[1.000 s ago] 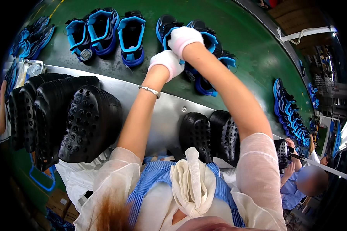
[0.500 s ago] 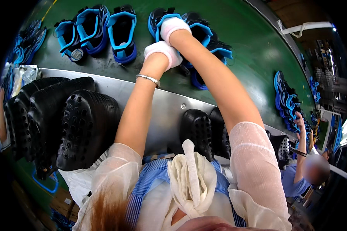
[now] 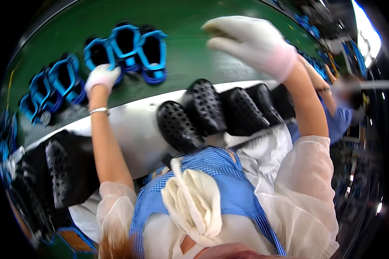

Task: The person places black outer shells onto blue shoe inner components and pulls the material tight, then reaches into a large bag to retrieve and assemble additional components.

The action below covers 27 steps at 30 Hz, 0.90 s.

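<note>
Both now separated | right hand: fingers parted | left hand: at shoe, grip unclear

- The person's white-gloved left hand touches the heel end of a black-and-blue shoe on the green surface.
- The gloved right hand, blurred, is raised over the surface, thumb and fingers apart.
- Similar shoes stand on both sides of the left hand.
- Black shoe forms line the metal ledge nearer the person.
</note>
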{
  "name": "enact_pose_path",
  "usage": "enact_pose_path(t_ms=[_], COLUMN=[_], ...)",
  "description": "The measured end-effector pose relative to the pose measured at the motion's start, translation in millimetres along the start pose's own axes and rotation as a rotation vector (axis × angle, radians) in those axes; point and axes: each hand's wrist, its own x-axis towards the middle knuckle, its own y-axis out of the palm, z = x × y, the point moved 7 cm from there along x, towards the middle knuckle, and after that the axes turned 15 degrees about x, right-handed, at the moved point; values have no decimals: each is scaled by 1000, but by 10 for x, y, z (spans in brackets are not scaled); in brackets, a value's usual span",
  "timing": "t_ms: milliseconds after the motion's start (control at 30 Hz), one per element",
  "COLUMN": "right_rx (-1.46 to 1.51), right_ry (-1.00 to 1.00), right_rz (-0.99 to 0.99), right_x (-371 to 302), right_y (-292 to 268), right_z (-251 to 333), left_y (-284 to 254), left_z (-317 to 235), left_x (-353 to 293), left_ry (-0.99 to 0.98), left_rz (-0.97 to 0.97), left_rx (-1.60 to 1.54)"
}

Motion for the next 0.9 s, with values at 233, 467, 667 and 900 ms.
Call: enact_pose_path(t_ms=[233,467,667,900], right_rx=[3,272,-34,-38], right_ry=[569,814,880,814], right_rz=[-432,-574,-334,-184], right_x=[-2023,-3104,-3072,-3013], right_y=[-1036,-741,-606,-597], right_z=[-504,-994,-1136,-1282], left_y=[-191,102,124,224], left_z=[-223,-201,-449,-1137], left_x=[-490,80,-1,-321], left_ry=[160,126,229,365], left_rz=[-788,-394,-354,-428], left_rx=[-44,-7,-6,-5])
